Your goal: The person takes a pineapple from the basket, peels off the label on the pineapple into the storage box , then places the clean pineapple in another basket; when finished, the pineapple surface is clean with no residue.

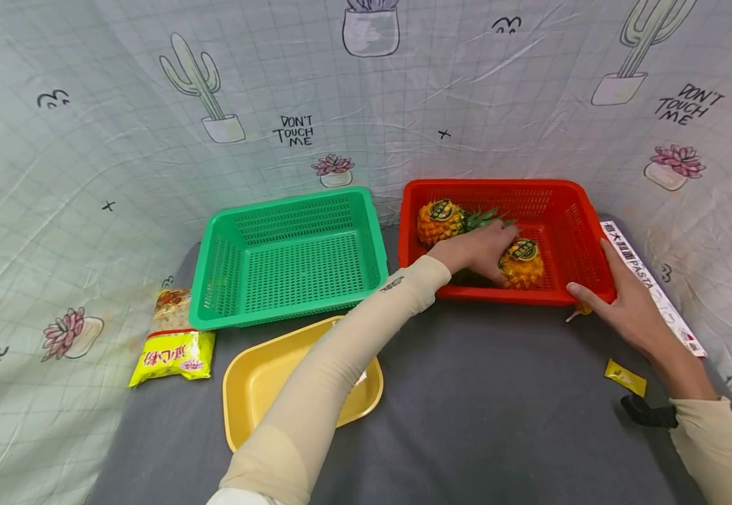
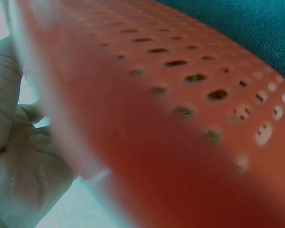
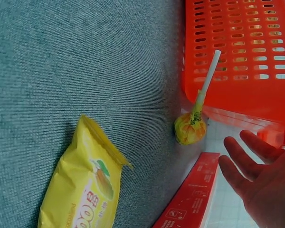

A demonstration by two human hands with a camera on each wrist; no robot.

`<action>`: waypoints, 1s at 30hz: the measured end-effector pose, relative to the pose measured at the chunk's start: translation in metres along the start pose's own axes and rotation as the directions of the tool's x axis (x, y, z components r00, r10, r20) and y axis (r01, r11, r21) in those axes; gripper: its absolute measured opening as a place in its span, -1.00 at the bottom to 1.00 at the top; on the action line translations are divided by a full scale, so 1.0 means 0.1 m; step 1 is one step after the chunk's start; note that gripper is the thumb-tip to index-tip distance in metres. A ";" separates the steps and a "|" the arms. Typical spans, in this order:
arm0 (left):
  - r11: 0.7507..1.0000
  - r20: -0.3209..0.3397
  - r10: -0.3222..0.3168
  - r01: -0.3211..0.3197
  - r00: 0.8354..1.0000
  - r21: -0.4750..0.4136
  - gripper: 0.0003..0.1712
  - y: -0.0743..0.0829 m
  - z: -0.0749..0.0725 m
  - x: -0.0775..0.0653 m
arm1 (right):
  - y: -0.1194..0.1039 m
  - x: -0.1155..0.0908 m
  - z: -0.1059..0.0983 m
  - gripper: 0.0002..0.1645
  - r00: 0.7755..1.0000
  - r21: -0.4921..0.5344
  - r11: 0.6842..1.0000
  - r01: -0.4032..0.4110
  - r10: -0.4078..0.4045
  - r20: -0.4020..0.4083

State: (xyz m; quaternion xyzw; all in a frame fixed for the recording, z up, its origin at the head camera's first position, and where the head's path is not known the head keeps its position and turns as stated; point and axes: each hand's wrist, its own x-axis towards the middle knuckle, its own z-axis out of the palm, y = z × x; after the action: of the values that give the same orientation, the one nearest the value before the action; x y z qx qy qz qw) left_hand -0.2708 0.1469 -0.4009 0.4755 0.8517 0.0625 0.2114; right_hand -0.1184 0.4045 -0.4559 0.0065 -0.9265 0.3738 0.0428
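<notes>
Two orange, green-leaved pineapples (image 1: 441,223) lie in one red perforated plastic basket (image 1: 568,245); left hand (image 1: 481,249) between them, grip impossible to tell; right hand (image 1: 632,308), fingers apart, at the basket's right edge; open room inside there.

The head camera looks forward and down from above the 6 o'clock edge, farthest back, taking in much of the tabletop (image 1: 467,421), with the red basket (image 1: 579,238) towards 3 o'clock. The left wrist camera sits so close that the basket's perforated wall blurs and fills most of its view, the rim slanting from 11 o'clock to 6, the left hand (image 2: 28,166) at 8; basket and hand also show in the head view. The right wrist camera looks closely across the tabletop, right hand (image 3: 266,185) at 4 o'clock. It shares with the head view a basket corner, the lollipop (image 3: 190,129) and the yellow packet (image 3: 83,185), large at 7 o'clock here, small at 4 there.
</notes>
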 end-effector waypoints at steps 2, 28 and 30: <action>1.000 -0.009 0.025 -0.025 1.000 0.012 0.04 -0.01 -0.01 0.00 | -0.01 0.00 0.01 0.23 1.000 0.002 1.000 0.000 0.000 0.004; 0.998 -0.230 0.054 -0.056 0.972 -0.003 -0.01 0.22 -0.31 -0.49 | 0.00 -0.01 0.03 0.19 1.000 0.024 1.000 -0.014 0.014 0.013; 0.998 -0.254 0.047 -0.055 0.966 -0.025 0.00 0.25 -0.34 -0.54 | 0.00 -0.02 0.02 0.20 1.000 0.022 1.000 -0.016 0.016 0.016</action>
State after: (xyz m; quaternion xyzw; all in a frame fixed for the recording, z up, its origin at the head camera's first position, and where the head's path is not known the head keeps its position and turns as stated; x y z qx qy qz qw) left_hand -0.2410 0.1189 -0.3460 0.4820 0.8580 0.1417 0.1065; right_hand -0.1167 0.4024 -0.4575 0.0024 -0.9227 0.3842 0.0323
